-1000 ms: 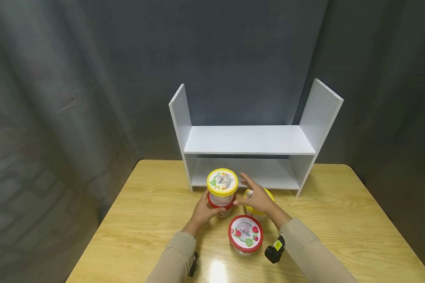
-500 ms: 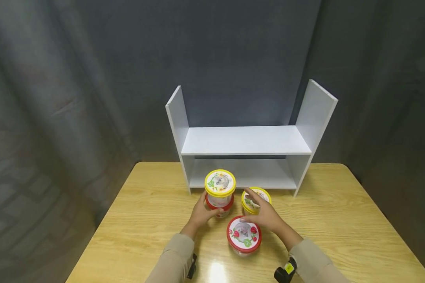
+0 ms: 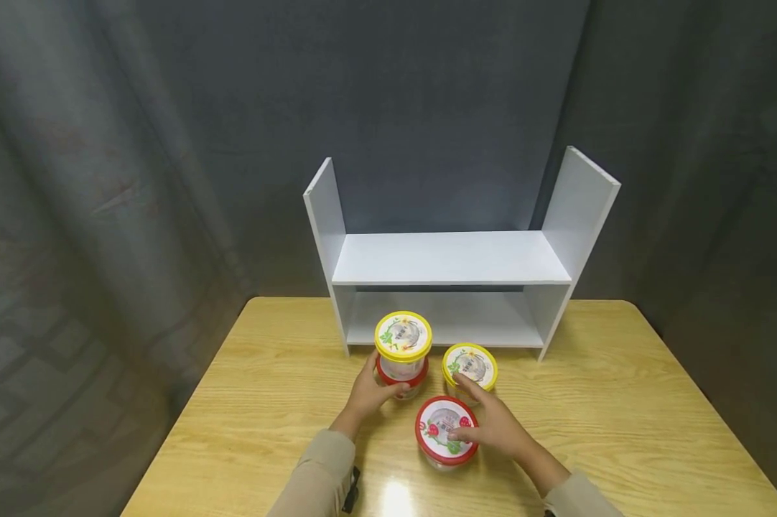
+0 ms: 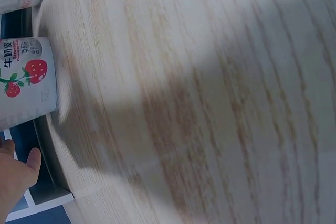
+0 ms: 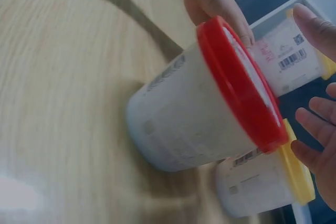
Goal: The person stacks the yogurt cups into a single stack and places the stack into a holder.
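In the head view, a yellow-lidded plastic tub point(image 3: 403, 336) sits on a red-lidded tub point(image 3: 411, 384), forming a stack before the shelf. My left hand point(image 3: 365, 395) grips the lower tub of this stack, thumb in front. A second yellow-lidded tub point(image 3: 471, 365) stands just right of it. Nearer to me is another red-lidded tub point(image 3: 441, 420) with strawberries on its lid. Above these two loose tubs hovers my right hand point(image 3: 498, 427), fingers extended and apart. The right wrist view shows that right hand point(image 5: 320, 124) spread beside the lids, clear of the near red-lidded tub point(image 5: 194, 108).
A white two-level shelf unit point(image 3: 452, 258) with upright side panels stands at the back of the wooden table point(image 3: 621, 402). Grey curtains point(image 3: 453, 108) hang behind and on both sides.
My right hand has left the stack, moving toward me and down over the near red-lidded tub. The left hand keeps its grip on the stack's lower tub.
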`<action>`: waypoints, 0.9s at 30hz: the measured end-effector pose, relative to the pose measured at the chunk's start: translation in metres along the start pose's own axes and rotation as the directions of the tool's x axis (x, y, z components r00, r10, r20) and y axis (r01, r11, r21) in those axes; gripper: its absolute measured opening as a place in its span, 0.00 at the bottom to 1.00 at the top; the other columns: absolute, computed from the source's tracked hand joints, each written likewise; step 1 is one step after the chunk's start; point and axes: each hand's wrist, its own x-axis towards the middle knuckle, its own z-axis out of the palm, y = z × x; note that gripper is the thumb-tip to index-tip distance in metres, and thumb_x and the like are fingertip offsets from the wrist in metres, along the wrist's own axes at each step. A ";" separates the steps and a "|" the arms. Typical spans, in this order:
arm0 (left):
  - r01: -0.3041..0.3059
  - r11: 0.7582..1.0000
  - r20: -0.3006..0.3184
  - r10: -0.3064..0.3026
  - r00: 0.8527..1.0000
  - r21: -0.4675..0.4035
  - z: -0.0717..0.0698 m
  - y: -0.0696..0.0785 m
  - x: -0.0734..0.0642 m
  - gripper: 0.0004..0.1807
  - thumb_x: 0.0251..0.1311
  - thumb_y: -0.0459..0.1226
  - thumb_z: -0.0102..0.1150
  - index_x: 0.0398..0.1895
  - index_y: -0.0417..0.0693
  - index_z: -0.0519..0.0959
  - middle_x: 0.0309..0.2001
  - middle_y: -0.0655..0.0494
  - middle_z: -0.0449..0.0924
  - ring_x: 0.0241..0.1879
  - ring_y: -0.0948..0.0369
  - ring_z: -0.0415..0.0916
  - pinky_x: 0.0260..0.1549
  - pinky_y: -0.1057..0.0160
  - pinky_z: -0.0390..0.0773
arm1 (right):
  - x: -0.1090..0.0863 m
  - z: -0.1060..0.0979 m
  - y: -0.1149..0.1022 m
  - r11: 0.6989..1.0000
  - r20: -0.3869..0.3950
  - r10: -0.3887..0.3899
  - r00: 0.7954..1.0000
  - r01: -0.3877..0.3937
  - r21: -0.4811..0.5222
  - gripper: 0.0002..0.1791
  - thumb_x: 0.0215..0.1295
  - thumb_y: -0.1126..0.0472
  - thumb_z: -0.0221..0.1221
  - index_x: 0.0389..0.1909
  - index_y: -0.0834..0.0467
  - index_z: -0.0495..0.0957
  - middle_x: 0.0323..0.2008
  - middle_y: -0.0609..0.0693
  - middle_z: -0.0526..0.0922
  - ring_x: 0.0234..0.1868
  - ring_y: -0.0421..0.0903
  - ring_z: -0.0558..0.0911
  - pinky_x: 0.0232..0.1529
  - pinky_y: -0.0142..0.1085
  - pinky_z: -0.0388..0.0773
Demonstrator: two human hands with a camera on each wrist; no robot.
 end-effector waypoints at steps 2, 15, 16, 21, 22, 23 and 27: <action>-0.004 1.000 0.002 0.004 1.000 -0.003 0.000 0.000 0.000 0.52 0.32 0.48 0.70 0.63 0.49 0.53 0.59 0.46 0.59 0.60 0.48 0.51 0.55 0.44 0.51 | -0.004 0.002 0.003 1.000 0.003 0.015 1.000 -0.015 -0.001 0.49 0.35 0.52 0.69 0.60 0.63 0.57 0.54 0.64 0.66 0.55 0.61 0.62 0.52 0.61 0.52; -0.015 1.000 0.007 0.015 1.000 -0.014 0.000 0.000 -0.001 0.51 0.34 0.47 0.69 0.64 0.49 0.52 0.59 0.46 0.60 0.59 0.49 0.51 0.56 0.45 0.51 | -0.014 0.010 0.013 0.996 0.004 0.085 0.996 -0.085 -0.002 0.50 0.32 0.49 0.69 0.60 0.60 0.59 0.57 0.60 0.63 0.57 0.64 0.58 0.52 0.62 0.51; -0.015 1.000 0.007 0.015 1.000 -0.015 0.000 0.000 0.000 0.51 0.34 0.47 0.69 0.64 0.49 0.52 0.59 0.46 0.60 0.59 0.49 0.52 0.56 0.45 0.51 | -0.014 0.011 0.014 0.995 0.001 0.095 0.995 -0.095 0.003 0.51 0.31 0.49 0.70 0.60 0.59 0.59 0.57 0.60 0.63 0.57 0.63 0.58 0.52 0.62 0.50; -0.009 1.000 0.005 0.009 1.000 -0.013 0.000 0.000 0.000 0.52 0.33 0.48 0.69 0.64 0.49 0.52 0.59 0.47 0.60 0.59 0.49 0.52 0.56 0.46 0.51 | -0.016 0.013 0.019 0.992 -0.009 0.122 0.993 -0.121 0.036 0.53 0.29 0.48 0.70 0.61 0.57 0.58 0.58 0.58 0.62 0.58 0.62 0.57 0.53 0.62 0.48; -0.009 1.000 0.004 0.009 1.000 -0.011 0.000 0.000 0.000 0.52 0.33 0.48 0.69 0.64 0.48 0.52 0.59 0.47 0.60 0.59 0.49 0.52 0.56 0.46 0.51 | -0.017 0.013 0.020 0.991 -0.012 0.124 0.992 -0.124 0.042 0.53 0.29 0.48 0.70 0.62 0.57 0.57 0.58 0.58 0.62 0.58 0.61 0.57 0.53 0.62 0.48; -0.015 1.000 0.004 0.015 1.000 -0.010 0.000 0.000 0.000 0.52 0.33 0.48 0.69 0.64 0.48 0.52 0.58 0.46 0.60 0.59 0.49 0.52 0.55 0.45 0.51 | -0.017 0.014 0.021 0.991 -0.015 0.126 0.992 -0.125 0.041 0.54 0.28 0.48 0.70 0.62 0.57 0.57 0.58 0.58 0.62 0.58 0.61 0.57 0.53 0.62 0.48; -0.018 1.000 0.005 0.018 1.000 -0.009 0.000 0.000 0.000 0.52 0.34 0.47 0.69 0.64 0.47 0.52 0.59 0.46 0.60 0.59 0.48 0.52 0.55 0.45 0.51 | -0.020 0.015 0.024 0.990 -0.014 0.135 0.991 -0.135 0.032 0.55 0.27 0.48 0.71 0.62 0.58 0.56 0.58 0.60 0.61 0.58 0.62 0.57 0.53 0.62 0.49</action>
